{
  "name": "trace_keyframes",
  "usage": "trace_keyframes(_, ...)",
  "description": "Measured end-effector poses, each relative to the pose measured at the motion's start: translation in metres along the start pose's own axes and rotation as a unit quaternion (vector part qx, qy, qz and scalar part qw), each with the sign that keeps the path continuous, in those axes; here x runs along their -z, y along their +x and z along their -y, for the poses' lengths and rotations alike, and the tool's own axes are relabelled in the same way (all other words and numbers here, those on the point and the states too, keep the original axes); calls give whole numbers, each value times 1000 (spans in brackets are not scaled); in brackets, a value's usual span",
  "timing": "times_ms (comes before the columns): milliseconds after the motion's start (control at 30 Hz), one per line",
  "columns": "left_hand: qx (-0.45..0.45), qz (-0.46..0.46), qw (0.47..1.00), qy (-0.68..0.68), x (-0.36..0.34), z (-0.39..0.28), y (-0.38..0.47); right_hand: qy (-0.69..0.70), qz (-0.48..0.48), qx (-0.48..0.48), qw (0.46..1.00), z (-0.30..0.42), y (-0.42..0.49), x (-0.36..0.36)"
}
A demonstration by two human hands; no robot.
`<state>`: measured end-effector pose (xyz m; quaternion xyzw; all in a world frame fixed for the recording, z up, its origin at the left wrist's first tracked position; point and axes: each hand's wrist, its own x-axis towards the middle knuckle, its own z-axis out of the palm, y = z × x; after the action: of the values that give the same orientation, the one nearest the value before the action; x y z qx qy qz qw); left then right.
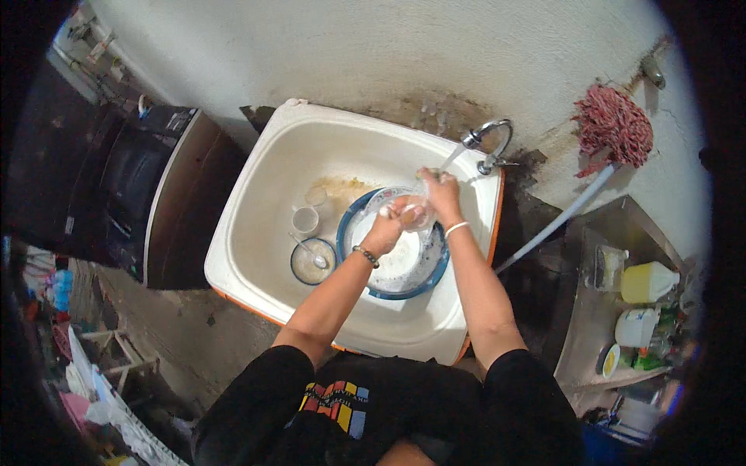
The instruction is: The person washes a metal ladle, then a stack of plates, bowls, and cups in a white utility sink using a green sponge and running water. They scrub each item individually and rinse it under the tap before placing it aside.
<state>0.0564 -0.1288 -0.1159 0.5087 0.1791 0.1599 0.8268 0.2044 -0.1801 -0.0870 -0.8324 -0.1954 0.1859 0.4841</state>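
Observation:
A clear vessel [424, 216] is held between my two hands over a blue-rimmed basin [402, 295]. My left hand [386, 228] grips its near side, and some fingers show through the clear wall. My right hand [444, 195] is curled at its far side, close below the running water. Something small and greenish shows at the right fingertips, too blurred to name. Suds and whitish water fill the basin, where a flower-patterned plate [382, 197] leans at the back. Left of it in the sink [262, 175] stand a cup [305, 219] and a dark-rimmed bowl [300, 272] holding a spoon [318, 259].
A chrome faucet [495, 140] arches over the sink's back right corner, its water on. A mop [618, 131] leans against the wall at right. Jugs, including a yellow one [646, 282], line a metal counter [588, 314]. A dark appliance [134, 186] stands at left.

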Motion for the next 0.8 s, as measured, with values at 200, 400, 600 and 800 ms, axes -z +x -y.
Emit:
trace_keyframes(200,-66,-62,993,79,5,-12,-9,-50,-66,398,913,-27,-21,-20)
trace_keyframes(400,-61,-44,995,72,-16,-4,-10,85,62,8,994,-6,-7,-3)
trace_keyframes(600,-44,-177,929,-321,-13,7,-3,54,-86,187,977,-24,-89,-49)
trace_keyframes(800,25,-95,939,-329,13,-3,-28,476,33,-214,853,-35,-25,-23)
